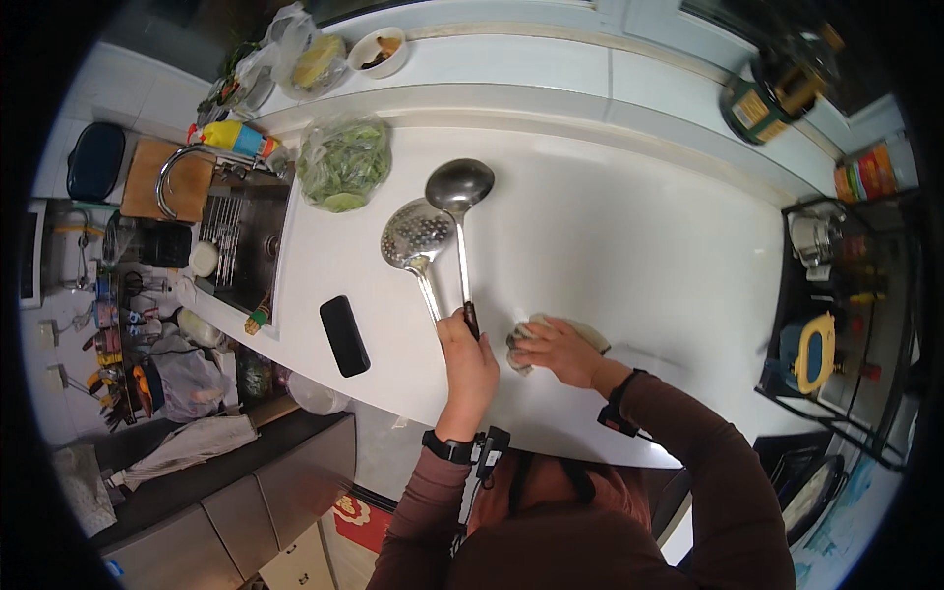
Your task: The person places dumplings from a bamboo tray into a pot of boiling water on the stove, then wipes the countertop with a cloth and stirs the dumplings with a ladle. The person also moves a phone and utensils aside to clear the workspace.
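Note:
My left hand (470, 363) grips the handles of two metal kitchen tools together. One is a soup ladle (460, 188) with a dark grip at the end of its handle. The other, a perforated skimmer (417, 234), lies to its left, its bowl partly behind the ladle's. Both bowls point away from me over the white countertop (627, 243). My right hand (554, 349) presses a crumpled pale cloth (590, 335) on the counter, fingers spread over it. Part of the cloth is hidden beneath the hand.
A black smartphone (344, 336) lies left of my left hand. Beyond it are a bag of leafy greens (344, 162) and a sink (254, 276) with a curved faucet (164, 181). A black rack (771, 369) borders the right side. A white bowl (377, 53) stands on the back ledge.

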The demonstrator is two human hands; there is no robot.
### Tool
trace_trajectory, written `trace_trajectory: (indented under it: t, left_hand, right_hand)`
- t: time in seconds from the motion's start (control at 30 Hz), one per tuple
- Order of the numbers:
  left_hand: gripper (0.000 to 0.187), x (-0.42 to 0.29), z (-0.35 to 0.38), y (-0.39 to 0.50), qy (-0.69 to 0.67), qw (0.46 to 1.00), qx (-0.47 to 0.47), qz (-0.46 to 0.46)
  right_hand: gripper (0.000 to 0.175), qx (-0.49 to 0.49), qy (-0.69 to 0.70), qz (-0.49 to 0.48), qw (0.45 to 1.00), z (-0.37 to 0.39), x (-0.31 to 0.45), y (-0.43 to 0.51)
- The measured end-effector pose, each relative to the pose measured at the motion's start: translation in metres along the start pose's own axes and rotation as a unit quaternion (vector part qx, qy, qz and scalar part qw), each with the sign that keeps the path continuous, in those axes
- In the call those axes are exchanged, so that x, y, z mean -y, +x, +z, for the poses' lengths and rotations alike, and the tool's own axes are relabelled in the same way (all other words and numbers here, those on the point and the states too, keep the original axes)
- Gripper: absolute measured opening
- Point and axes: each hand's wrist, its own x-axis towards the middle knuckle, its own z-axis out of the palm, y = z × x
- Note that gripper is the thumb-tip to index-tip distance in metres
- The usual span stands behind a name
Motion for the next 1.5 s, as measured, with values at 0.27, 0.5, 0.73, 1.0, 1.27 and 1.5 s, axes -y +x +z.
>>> trace_trajectory:
  t: [0.27,0.5,0.73,1.0,1.27,1.5]
  left_hand:
    - [0.044,-0.006,0.049,-0.017,-0.006,0.994,0.112,-0.019]
    - [0.043,0.0,0.069,-0.012,0.041,0.99,0.133,-0.026]
    - [0.045,0.005,0.087,-0.014,0.023,0.99,0.138,-0.021]
    - [0.041,0.005,0.101,-0.002,0.081,0.982,0.165,-0.039]
    - [0.046,0.006,0.113,-0.006,0.103,0.981,0.164,-0.01]
    - [0.076,0.011,0.108,0.001,0.119,0.967,0.221,-0.037]
  right_hand:
    - [0.032,-0.374,0.463,0.156,0.788,-0.036,-0.032,-0.115]
    - [0.053,-0.317,-0.237,0.415,0.819,-0.123,-0.183,-0.167]
    - [0.04,-0.234,-0.1,0.206,0.945,-0.015,-0.087,-0.071]
    - [0.04,-0.153,-0.009,0.268,0.951,-0.082,-0.09,-0.091]
    - [0.036,-0.174,-0.229,0.253,0.924,-0.036,-0.042,-0.109]
    - [0.047,-0.072,-0.455,0.456,0.762,-0.123,-0.155,-0.132]
